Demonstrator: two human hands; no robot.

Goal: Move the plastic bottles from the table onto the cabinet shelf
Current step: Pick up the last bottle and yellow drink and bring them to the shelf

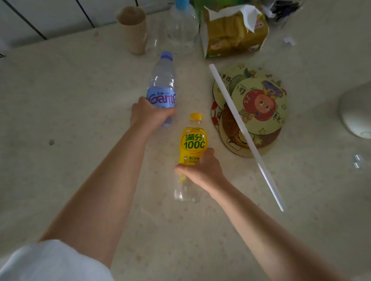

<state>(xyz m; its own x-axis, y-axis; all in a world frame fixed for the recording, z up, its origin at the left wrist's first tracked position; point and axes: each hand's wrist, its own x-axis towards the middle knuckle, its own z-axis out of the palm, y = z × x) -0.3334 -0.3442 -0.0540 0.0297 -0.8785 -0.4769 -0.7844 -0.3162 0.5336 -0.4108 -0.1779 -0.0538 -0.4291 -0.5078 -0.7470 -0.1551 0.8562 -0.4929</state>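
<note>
My left hand point(148, 114) grasping the water bottle point(162, 85), cap pointing away, my right hand point(201, 170) grasping the yellow bottle point(193, 144), cap likewise away, both over the pale speckled table point(68, 109), tiled wall point(39, 16) behind.

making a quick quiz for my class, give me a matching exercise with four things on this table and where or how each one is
Things:
1. yellow-label bottle
2. blue-label bottle
3. white stick
4. cardboard tube

States:
A. standing upright near the wall
B. held by the left hand
C. lying across the round coasters
D. held by the right hand

Pairs: 1-D, 2-B, 3-C, 4-A
</note>
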